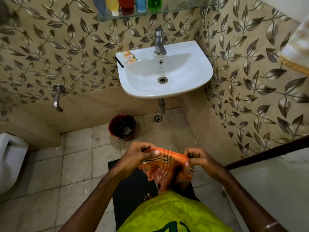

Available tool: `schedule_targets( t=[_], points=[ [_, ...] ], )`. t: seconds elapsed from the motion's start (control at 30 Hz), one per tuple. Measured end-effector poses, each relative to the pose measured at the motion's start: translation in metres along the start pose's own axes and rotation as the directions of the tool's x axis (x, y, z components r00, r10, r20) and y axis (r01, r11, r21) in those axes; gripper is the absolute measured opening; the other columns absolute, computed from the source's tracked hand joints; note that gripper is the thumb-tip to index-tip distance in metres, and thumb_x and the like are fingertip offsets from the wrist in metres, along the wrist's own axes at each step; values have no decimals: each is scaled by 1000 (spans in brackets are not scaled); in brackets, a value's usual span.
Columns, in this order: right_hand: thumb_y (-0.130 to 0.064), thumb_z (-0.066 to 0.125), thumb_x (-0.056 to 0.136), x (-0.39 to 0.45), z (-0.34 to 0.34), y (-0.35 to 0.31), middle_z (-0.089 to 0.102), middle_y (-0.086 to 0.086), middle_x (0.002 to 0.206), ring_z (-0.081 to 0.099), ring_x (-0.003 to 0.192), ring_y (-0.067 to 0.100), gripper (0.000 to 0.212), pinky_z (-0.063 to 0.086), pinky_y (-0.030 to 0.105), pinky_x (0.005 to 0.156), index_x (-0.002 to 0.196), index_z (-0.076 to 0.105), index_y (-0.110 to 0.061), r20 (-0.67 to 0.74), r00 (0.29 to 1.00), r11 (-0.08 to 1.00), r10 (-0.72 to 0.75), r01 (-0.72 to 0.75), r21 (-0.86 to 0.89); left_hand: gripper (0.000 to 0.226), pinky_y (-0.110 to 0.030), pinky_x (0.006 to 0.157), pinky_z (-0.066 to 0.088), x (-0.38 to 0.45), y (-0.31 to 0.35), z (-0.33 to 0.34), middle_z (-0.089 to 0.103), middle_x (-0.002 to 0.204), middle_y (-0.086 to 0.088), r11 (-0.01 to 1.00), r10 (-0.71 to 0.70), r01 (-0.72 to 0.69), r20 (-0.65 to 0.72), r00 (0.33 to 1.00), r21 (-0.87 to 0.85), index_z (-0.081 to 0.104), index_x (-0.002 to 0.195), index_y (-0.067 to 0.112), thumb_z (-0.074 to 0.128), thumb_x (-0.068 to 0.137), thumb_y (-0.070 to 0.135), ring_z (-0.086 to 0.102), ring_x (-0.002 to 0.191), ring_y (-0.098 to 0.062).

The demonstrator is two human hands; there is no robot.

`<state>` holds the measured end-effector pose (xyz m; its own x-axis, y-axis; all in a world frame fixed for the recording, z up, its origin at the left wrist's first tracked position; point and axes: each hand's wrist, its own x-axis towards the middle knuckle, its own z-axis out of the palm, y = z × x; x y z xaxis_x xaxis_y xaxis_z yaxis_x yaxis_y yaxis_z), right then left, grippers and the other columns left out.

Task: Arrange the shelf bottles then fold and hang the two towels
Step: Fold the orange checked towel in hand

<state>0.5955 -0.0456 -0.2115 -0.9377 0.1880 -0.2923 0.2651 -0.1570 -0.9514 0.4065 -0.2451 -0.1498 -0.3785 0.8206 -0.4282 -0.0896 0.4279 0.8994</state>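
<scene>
You've got 1 orange towel up in front of you, over the black mat, w/ both hands on its top edge. Your left hand pinches the left end of the folded edge, thumb on the near side, fingers curled behind. Your right hand pinches the right end the same way. The rest of the cloth hangs bunched below btwn your forearms.

2nd towel, pale w/ a yellow border, hangs at the far right edge, on the wall side, only partly in view.

Glass shelf at top holds 5 bottles in a row: grey-blue, yellow, red, light blue, green. Tops are cut off by the frame.

Below it, 1 white sink w/ 1 tap; on its left rim, 1 sachet and 1 black comb. 1 wall spout to the left, 1 brown bin on the floor, 1 floor drain under the sink.
</scene>
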Motion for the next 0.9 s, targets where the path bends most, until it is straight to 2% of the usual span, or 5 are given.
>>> schedule_targets(
  t=[0.1,0.2,0.3,0.57,0.9],
  points=[
    [-23,74,75,2,13,3,66,0,87,63,84,13,21,47,25,74,92,69,-11,46,999,1000,11,-10,-17,11,-19,64,53,1,11,12,77,85,-4,999,33,-32,25,999,-44,74,96,6,69,90,14,72,75,-12],
    [-27,71,88,5,29,1,69,6,99,68,98,22,26,53,32,83,103,69,-7,24,999,999,-47,47,23,11,-20,70,55,4,17,22,77,88,-3,998,69,-69,70,995,6,75,96,6,70,89,13,73,83,-13],
    [-18,67,95,7,38,-4,71,2,97,68,98,17,10,54,29,83,102,72,-13,-55,992,993,-113,115,37,15,-18,71,54,6,22,26,77,89,-3,993,108,-111,81,991,43,74,97,1,71,88,11,73,85,-12],
    [-13,69,93,12,26,-3,72,-5,82,66,79,4,15,50,20,70,87,77,-24,-97,990,994,-106,107,0,10,-23,71,57,14,29,32,77,86,-6,986,129,-127,-17,991,104,77,91,5,74,86,13,74,82,-19],
    [-18,73,88,17,-2,22,75,-1,81,69,77,8,6,52,20,69,87,76,-13,-73,997,999,-21,23,32,4,-23,68,57,18,47,25,75,84,1,988,121,-97,-208,971,121,75,87,14,71,88,14,73,82,-13]
  ],
)
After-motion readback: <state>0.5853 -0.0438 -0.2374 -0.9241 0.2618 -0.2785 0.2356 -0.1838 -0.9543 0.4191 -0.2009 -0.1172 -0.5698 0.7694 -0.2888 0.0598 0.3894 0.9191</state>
